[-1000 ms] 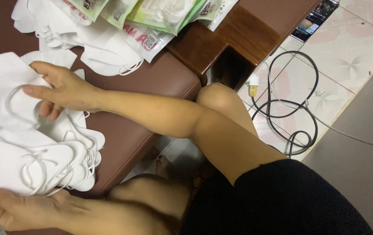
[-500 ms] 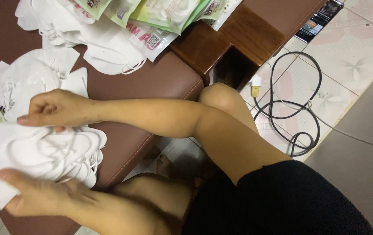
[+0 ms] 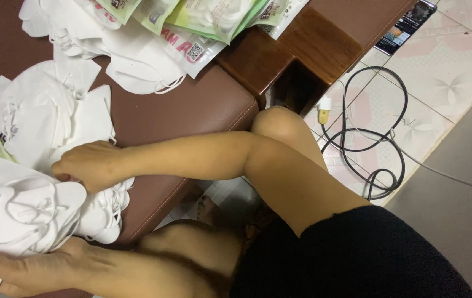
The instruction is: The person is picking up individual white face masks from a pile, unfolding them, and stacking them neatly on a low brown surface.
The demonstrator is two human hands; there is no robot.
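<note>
On the brown padded leather bench (image 3: 181, 110), seen from the head camera looking down, a person is working over a stack of white folded face masks with thin ear loops (image 3: 21, 212) lying at the near left edge of the cushion.

Whichever hand is which follows from the arms: the upper arm is crossing the frame from the right above the knee, and the lower one is coming in along the bottom edge. The right hand (image 3: 90, 165) is resting knuckles-up on the top of the stack, its fingers curled down and pinching at the masks' edge, thumb tucked out of sight. The left hand (image 3: 23, 270) is lying flat and open beneath the near side of the stack, fingers stretched toward the left, cradling the pile from below.

Farther back on the cushion, loose white masks (image 3: 59, 105) are lying scattered, some overlapping. At the far edge, green and white sealed plastic mask packets (image 3: 203, 16) are fanning out over a dark wooden armrest block (image 3: 291, 55).

To the right, on the pale tiled floor (image 3: 456, 60), a coiled black cable (image 3: 374, 138) is lying just beside the person's bare knee (image 3: 285, 127), and a dark phone (image 3: 407, 25) is sitting at the far right.
</note>
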